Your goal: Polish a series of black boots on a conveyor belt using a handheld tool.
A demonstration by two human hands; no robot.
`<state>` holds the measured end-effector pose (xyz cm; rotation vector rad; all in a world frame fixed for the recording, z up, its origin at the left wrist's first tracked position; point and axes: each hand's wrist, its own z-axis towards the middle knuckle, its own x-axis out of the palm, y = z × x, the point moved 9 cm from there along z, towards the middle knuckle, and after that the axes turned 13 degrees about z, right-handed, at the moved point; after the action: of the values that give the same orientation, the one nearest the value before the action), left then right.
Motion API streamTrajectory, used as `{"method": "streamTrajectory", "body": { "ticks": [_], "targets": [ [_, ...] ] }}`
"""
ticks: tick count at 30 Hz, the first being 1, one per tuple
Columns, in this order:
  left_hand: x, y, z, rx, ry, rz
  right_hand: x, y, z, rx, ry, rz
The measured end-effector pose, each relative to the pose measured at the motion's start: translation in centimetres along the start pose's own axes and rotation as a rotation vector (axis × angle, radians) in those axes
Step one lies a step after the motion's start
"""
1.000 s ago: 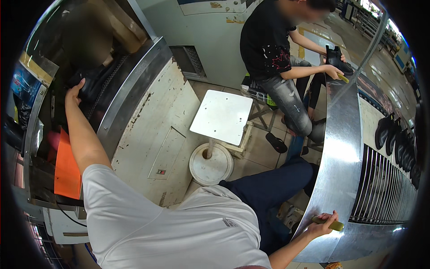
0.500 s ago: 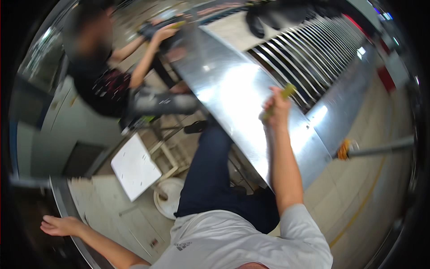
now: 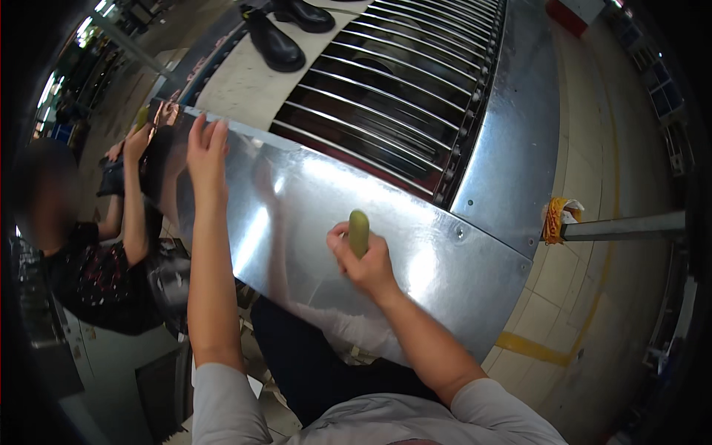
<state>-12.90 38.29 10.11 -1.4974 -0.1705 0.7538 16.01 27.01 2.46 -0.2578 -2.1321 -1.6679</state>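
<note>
My right hand (image 3: 362, 263) is closed around a tool with a rounded olive-green handle (image 3: 359, 231). It is over the middle of the shiny metal table (image 3: 475, 278), and the tool's working end is hidden by the hand. My left hand (image 3: 208, 152) reaches to the far left edge of the metal top. Its fingers stretch forward, holding nothing, and stop short of the black boots. One black ankle boot (image 3: 273, 43) lies beyond it on a pale belt (image 3: 236, 96), with another black boot (image 3: 305, 15) beside it.
A rack of parallel metal rods (image 3: 386, 96) runs away beyond the table. At the left, a seated co-worker (image 3: 96, 267) in a dark shirt handles a dark item and holds a similar green-handled tool (image 3: 142, 117). A grey pole (image 3: 630, 228) with an orange wrapping (image 3: 555, 221) juts in at the right.
My view has turned toward the table and rods. My left hand has come from the lower left to the table's far edge. My right hand still grips the green-handled tool, now over mid-table.
</note>
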Motion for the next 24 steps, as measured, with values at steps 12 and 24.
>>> {"method": "streamTrajectory", "body": {
  "ticks": [12,24],
  "targets": [
    [20.0,8.0,23.3,0.061,0.012,0.079,0.4,0.9,-0.2,-0.220,0.123,-0.011],
    [16.3,7.8,26.3,-0.075,-0.163,0.214,0.0,1.2,-0.5,-0.296,0.171,0.038]
  ]
}}
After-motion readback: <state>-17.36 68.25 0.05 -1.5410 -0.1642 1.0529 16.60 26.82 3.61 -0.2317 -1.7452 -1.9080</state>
